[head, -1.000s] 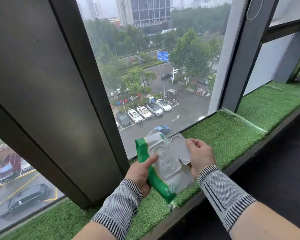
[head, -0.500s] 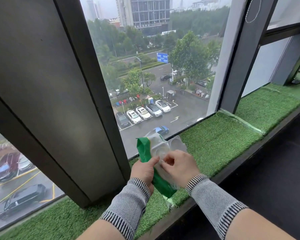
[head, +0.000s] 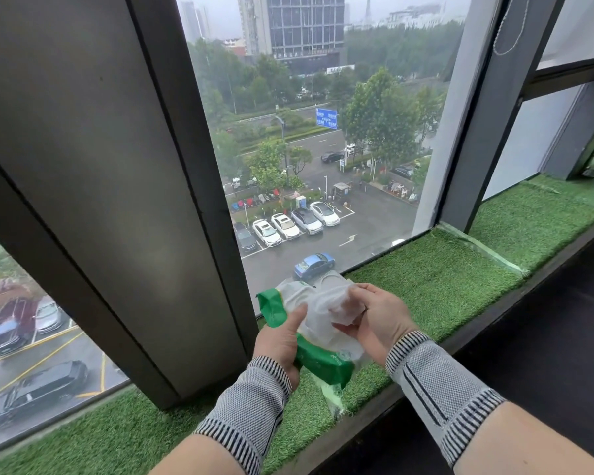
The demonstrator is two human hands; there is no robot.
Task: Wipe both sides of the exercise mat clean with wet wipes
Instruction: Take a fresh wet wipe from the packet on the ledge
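Left hand (head: 282, 341) grips the wet wipes pack (head: 309, 344) from its left side, thumb pressed on the top face, evidently to steady it against the pull. Right hand (head: 378, 320) pinches a white wipe (head: 336, 303) at the pack's opening, fingers curled round it, apparently drawing it out. The pack is held just above the turf-covered window ledge (head: 436, 286). Its long axis runs from near right to far left, upper end toward the glass. Beyond lie the window (head: 323, 166) and car park. The exercise mat is not in view; wiping not yet begun.
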